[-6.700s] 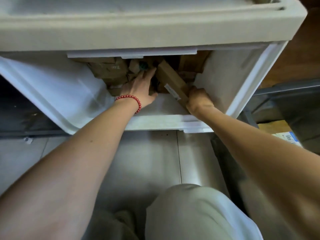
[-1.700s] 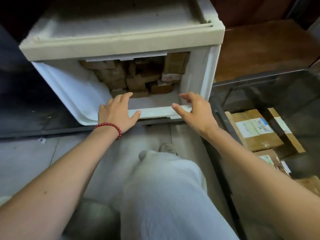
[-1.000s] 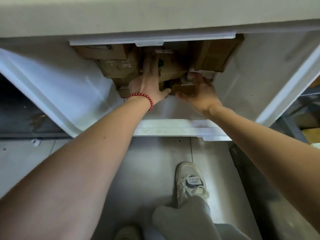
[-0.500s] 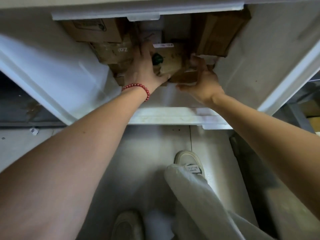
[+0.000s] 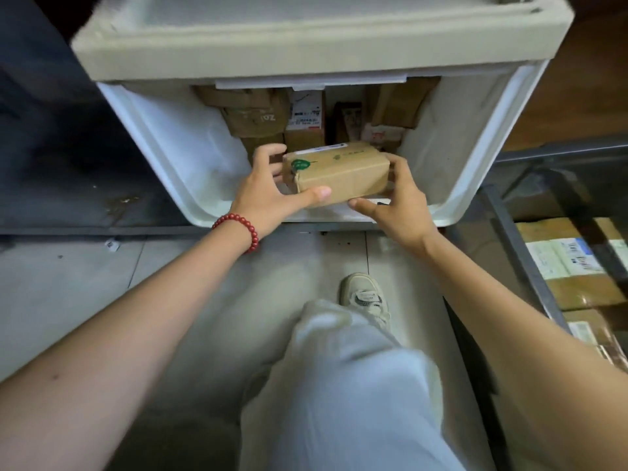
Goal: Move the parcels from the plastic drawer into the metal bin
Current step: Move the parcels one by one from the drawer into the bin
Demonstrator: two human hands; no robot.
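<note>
A brown cardboard parcel [image 5: 339,173] with a green sticker is held over the front part of the open white plastic drawer [image 5: 163,154]. My left hand [image 5: 272,195], with a red bead bracelet on the wrist, grips its left end. My right hand [image 5: 401,202] grips its right end. Several more brown parcels [image 5: 258,117] are stacked at the back of the drawer, partly hidden under the cabinet's beige top. The metal bin [image 5: 520,253] stands at the right, with labelled parcels [image 5: 571,263] lying inside.
The beige cabinet top [image 5: 306,39] overhangs the drawer. My leg in pale trousers and a light shoe [image 5: 365,294] are on the grey tiled floor below the drawer. A dark surface lies to the left and a wooden surface at the upper right.
Both hands were reaching among the stacked parcels at the back of the drawer; now they have drawn one parcel forward, holding it between them. The camera has pulled back.
</note>
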